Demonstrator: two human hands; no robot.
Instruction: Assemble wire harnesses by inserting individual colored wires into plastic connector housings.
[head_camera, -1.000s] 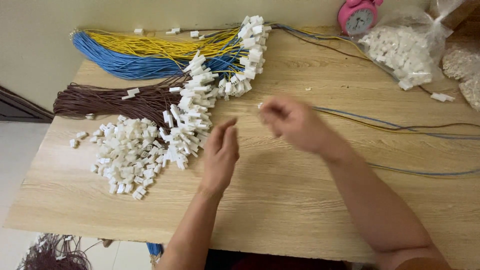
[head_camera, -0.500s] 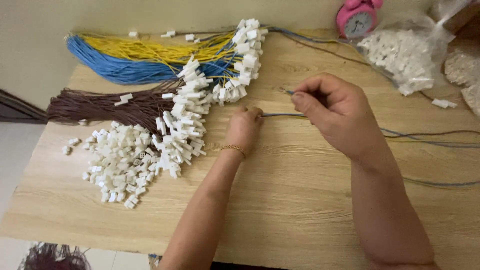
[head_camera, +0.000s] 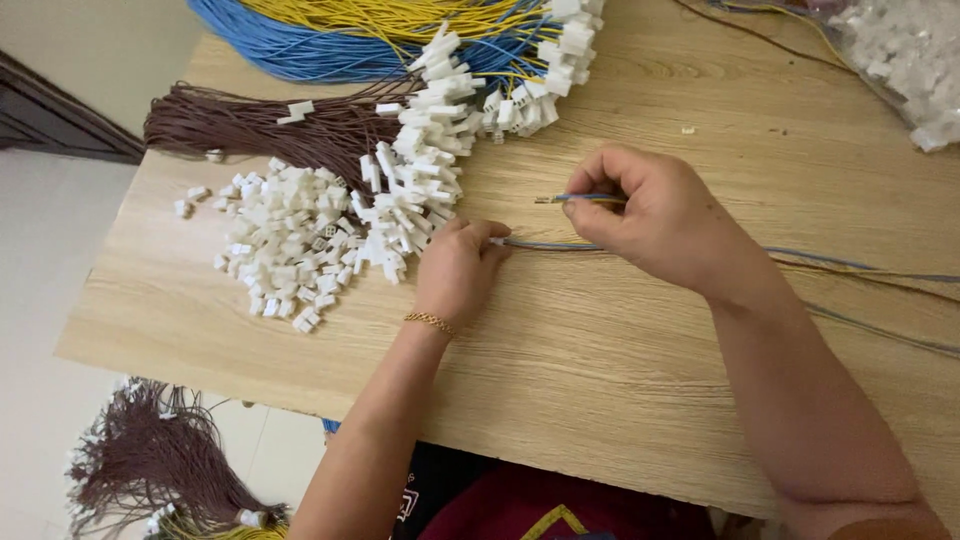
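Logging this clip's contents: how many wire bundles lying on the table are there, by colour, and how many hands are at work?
Brown wire bundle: 1
Blue wire bundle: 1
Yellow wire bundle: 1
Total bundles on the table: 3
Hands: 2, the left hand by the loose white connectors, the right hand pinching a thin wire.
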